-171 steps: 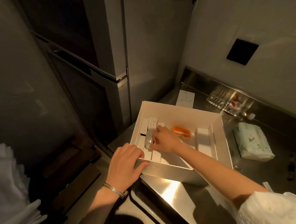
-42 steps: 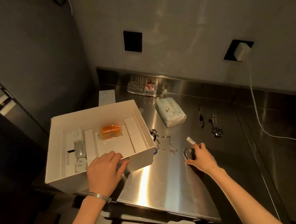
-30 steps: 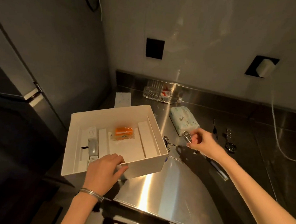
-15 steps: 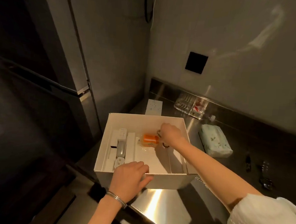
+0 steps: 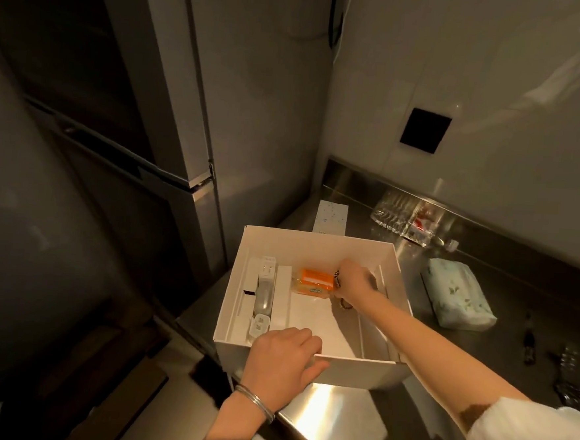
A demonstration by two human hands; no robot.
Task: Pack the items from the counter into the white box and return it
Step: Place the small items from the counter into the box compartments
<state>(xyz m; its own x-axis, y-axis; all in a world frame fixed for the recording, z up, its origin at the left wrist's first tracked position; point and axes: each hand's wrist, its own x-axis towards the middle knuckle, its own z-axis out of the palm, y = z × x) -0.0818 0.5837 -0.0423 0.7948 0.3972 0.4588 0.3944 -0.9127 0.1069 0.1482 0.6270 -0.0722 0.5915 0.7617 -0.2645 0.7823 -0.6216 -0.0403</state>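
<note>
The white box (image 5: 317,247) sits at the left end of the steel counter, partly over its front edge. My left hand (image 5: 284,358) grips the box's near wall. My right hand (image 5: 354,282) reaches inside the box beside an orange packet (image 5: 313,283) and pinches a small metal trinket (image 5: 338,279) with a chain hanging under the wrist. White chargers and a grey oblong piece (image 5: 264,292) lie in the box's left slots. On the counter lie a tissue pack (image 5: 456,298), a dark pen-like item (image 5: 528,344) and a watch (image 5: 569,373).
A tall refrigerator (image 5: 173,108) stands directly left of the counter. A clear crystal tray (image 5: 407,217) and a white card (image 5: 330,217) sit at the back by the wall. The steel counter (image 5: 336,419) reflects light in front of the box.
My right hand picked up the metal trinket from the counter and carried it left into the box. My left hand kept its grip on the box's near wall.
</note>
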